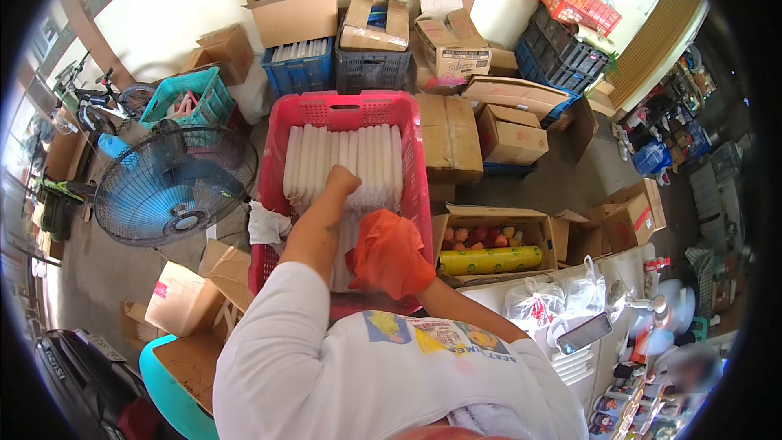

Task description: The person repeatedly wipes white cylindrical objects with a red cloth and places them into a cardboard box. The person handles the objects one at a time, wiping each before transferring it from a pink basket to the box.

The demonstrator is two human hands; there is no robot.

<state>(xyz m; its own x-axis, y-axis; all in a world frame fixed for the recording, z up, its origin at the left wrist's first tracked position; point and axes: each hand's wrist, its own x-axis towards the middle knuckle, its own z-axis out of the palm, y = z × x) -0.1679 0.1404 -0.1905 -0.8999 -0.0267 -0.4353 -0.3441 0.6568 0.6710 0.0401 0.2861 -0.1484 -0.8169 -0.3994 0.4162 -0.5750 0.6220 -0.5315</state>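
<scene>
A pink-red plastic crate (421,163) stands before me, with long white candles (371,147) packed side by side in it. My left hand (344,180) is closed in a fist over the near ends of the upper row; what its fingers hold is hidden. Farther back toward my body, an orange-red cloth (391,253) covers my right hand and is bunched around it, above the near part of the crate. More white candles (344,248) show between my left forearm and the cloth. The right fingers are hidden under the fabric.
A standing fan (175,187) is left of the crate, and a white rag (267,224) hangs on its left rim. Cardboard boxes (448,134) and stacked crates fill the back. To the right, an open carton (489,236) adjoins a table with plastic bags (533,300) and a phone (584,332).
</scene>
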